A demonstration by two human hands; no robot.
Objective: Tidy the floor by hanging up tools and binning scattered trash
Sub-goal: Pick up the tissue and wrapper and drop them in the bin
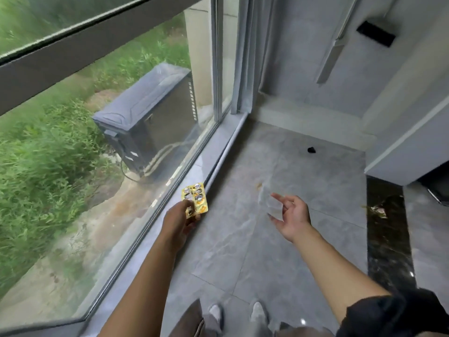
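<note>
My left hand point(178, 221) is shut on a gold blister pack point(195, 199) of pills, held up beside the window sill. My right hand point(292, 218) is palm up over the grey floor, its fingers loosely curled around a clear, crumpled piece of plastic wrap point(272, 205). A crumpled wrapper point(377, 209) lies on the dark marble strip at the right. A small black scrap point(311, 150) sits on the floor further ahead.
A large window point(121, 142) runs along the left with a low sill point(211, 166). A grey curtain point(245, 57) hangs in the corner. A white cabinet point(408, 147) stands at the right. My feet point(238, 314) are at the bottom edge.
</note>
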